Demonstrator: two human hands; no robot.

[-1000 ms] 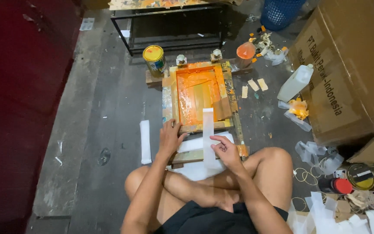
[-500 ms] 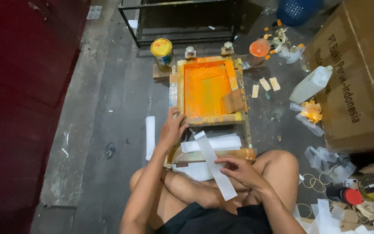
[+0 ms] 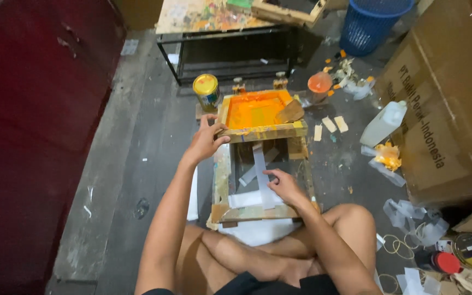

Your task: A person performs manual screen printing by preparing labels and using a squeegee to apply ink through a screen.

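The white strip (image 3: 260, 173) is lying on the wooden base (image 3: 220, 180) under the lifted orange screen frame (image 3: 258, 111), right hand (image 3: 284, 186) fingers pressing it flat, left hand (image 3: 207, 137) at 10 o'clock gripping the frame edge, so I'm guessing lowering it squarely is next.

Counted on the grey floor: one wooden printing frame with an orange-inked screen (image 3: 255, 112), one wooden base board with paint-stained edges (image 3: 263, 180), two bare hands, left (image 3: 206, 141) and right (image 3: 284, 186). Also one round tin with a yellow lid (image 3: 206, 90), one orange-lidded round pot (image 3: 319, 83), one white plastic jug (image 3: 383, 123), one blue plastic basket (image 3: 371, 22), one large brown cardboard box (image 3: 443, 104). Two small pale wooden blocks (image 3: 335, 124) beside the frame. One long white paper strip (image 3: 262, 175) on the base board. One red-capped can (image 3: 438, 261) at lower right.
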